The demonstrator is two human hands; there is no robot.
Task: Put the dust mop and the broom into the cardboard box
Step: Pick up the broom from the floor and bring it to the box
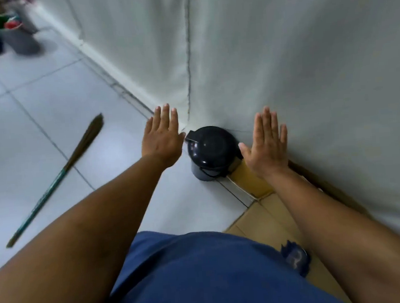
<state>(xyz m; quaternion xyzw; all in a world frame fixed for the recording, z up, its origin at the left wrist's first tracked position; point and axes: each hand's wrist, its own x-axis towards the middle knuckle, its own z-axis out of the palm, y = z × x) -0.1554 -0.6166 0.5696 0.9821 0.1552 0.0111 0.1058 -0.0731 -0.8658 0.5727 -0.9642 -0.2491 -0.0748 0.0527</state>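
The broom (59, 176), with a green handle and brown bristles, lies flat on the white tiled floor at the left, bristles pointing away from me. The cardboard box (271, 215) sits along the wall at the lower right, partly hidden by my right arm and blue shirt. A dark blue fuzzy piece (296, 258), possibly the dust mop, shows over the box near my waist. My left hand (162, 137) and my right hand (266, 143) are held out flat, fingers straight, holding nothing, on either side of a black jug.
A black lidded jug (210, 153) stands in the wall corner at the box's far end. A grey bucket (16, 34) with green and red items stands at the far left by the wall. White walls (282, 61) close off the right side.
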